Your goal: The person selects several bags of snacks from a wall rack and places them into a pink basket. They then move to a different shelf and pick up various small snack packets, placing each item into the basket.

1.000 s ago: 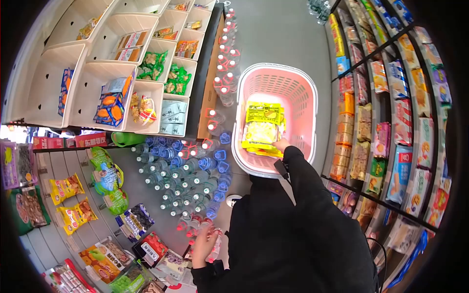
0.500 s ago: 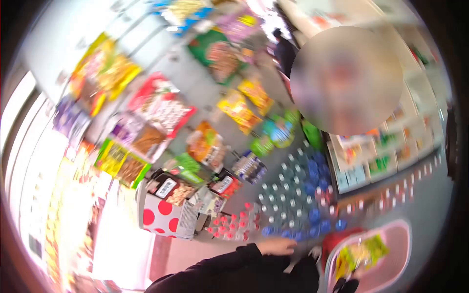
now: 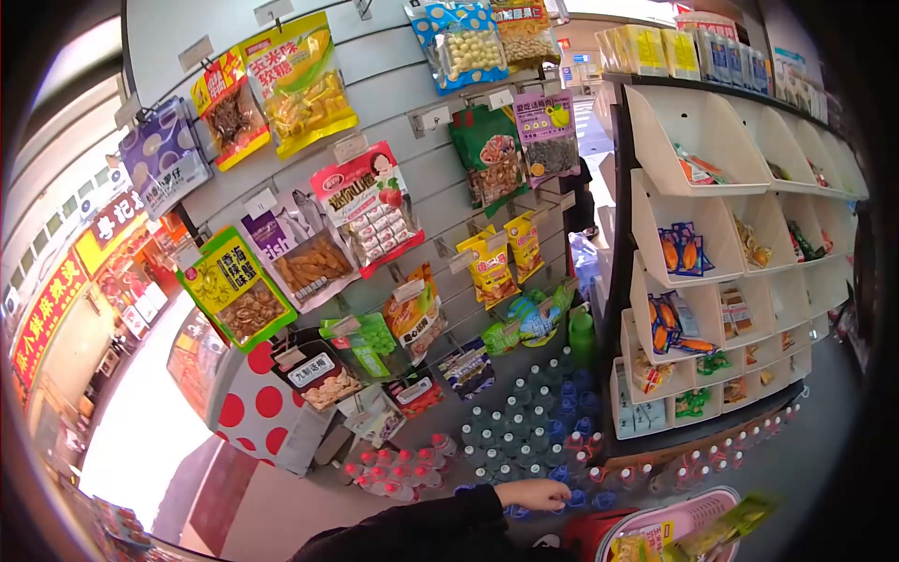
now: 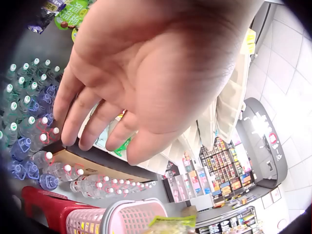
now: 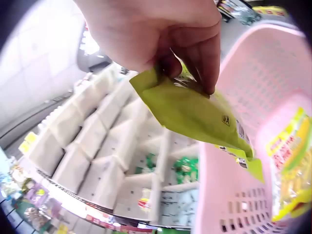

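My right hand (image 5: pixel 161 39) pinches the top edge of a yellow-green snack bag (image 5: pixel 195 112), holding it over the pink basket (image 5: pixel 219 185). In the head view this snack bag (image 3: pixel 726 526) tilts above the rim of the basket (image 3: pixel 707 506) at the lower right. Another yellow snack bag (image 3: pixel 641 541) lies inside the basket. My left hand (image 3: pixel 534 494) extends above the floor bottles, holding nothing. The left wrist view shows that hand (image 4: pixel 141 78) palm on, fingers loosely extended.
A slatted wall (image 3: pixel 375 84) ahead carries hanging snack bags on hooks. White tiered bins (image 3: pixel 693 253) stand to the right. Green-tinted bottles (image 3: pixel 510 436) and red-capped bottles (image 3: pixel 398 468) crowd the floor. A red support (image 4: pixel 46 207) is beside the basket. A doorway opens at left.
My view has swung from the basket up to the hanging snacks. My right hand has lifted a yellow-green bag from inside the basket to above its rim. My left hand has moved away from the red-capped bottles.
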Tool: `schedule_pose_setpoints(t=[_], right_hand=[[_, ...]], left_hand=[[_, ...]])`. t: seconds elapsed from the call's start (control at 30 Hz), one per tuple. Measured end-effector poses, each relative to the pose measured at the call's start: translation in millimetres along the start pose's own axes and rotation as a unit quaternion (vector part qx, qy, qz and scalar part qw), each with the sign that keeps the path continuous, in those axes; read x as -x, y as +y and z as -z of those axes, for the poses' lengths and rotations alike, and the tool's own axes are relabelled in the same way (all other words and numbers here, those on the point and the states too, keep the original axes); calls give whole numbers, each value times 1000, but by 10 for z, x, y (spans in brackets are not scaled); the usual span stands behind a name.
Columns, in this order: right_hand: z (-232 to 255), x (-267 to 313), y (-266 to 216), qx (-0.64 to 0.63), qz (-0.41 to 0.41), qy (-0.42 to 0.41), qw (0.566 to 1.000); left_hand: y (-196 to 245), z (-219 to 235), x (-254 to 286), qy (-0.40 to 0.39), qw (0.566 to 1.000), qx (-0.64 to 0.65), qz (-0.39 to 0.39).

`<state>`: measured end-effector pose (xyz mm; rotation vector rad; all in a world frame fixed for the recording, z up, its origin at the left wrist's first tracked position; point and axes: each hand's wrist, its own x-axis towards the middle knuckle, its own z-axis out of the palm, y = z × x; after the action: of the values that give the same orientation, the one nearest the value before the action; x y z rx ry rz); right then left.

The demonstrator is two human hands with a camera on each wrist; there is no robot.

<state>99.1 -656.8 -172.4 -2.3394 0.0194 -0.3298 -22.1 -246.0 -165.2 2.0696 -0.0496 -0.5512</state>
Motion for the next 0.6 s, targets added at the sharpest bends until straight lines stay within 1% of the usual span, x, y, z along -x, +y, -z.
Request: schedule_pose_setpoints(t=[0.03, 0.07, 0.13, 0.17, 0.2, 0.23, 0.27, 0.3, 0.33, 0.37, 0.4, 0.43, 0.47, 0.5, 0.53, 0.57, 0.6], right_hand=[[157, -16, -388, -44, 70, 57, 995], [258, -40, -745, -38, 71, 65, 995], [423, -24, -1456, -161, 5, 18, 987], [489, 36, -1700, -222, -31, -5, 975], [545, 102, -1819, -281, -60, -28, 958], [158, -12, -1223, -524, -40, -54, 849], [115, 59, -1600, -526, -16, -86, 846], [92, 170, -2107, -561, -36, -144, 814], [-105, 257, -2332, -585, -21, -121, 802], [-380, 272, -2452, -562, -9, -63, 824], [-540, 258, -2541, -557, 27, -180, 810], [-700, 347, -2779, -563, 36, -219, 796], [-745, 438, -3080, -546, 83, -294, 780], [-855, 577, -3291, -564, 59, -312, 762], [-960, 645, -3429, -560, 76, -370, 737], [-1124, 705, -3552, -561, 54, -422, 711], [-1176, 821, -3800, -572, 43, -444, 689]], left_hand=[[-15, 3, -36, -2, 1000, 1, -10], [45, 54, -36, 27, 998, 18, -51], [249, 172, -1, 90, 986, 48, -131], [365, 238, 18, 124, 975, 63, -171], [403, 294, 15, 95, 962, 193, -171], [444, 363, 31, 63, 931, 319, -168], [545, 471, 136, 30, 898, 403, -177], [674, 580, 286, -2, 857, 482, -184], [753, 661, 430, -29, 806, 547, -224], [777, 764, 603, -31, 794, 568, -213], [806, 810, 787, 39, 812, 541, -214], [837, 856, 977, 109, 826, 509, -215], [833, 917, 1183, 146, 835, 482, -220], [813, 947, 1362, 227, 832, 463, -205], [761, 987, 1550, 269, 811, 472, -215], [702, 1022, 1731, 301, 789, 486, -224], [640, 1076, 1885, 346, 778, 472, -229]])
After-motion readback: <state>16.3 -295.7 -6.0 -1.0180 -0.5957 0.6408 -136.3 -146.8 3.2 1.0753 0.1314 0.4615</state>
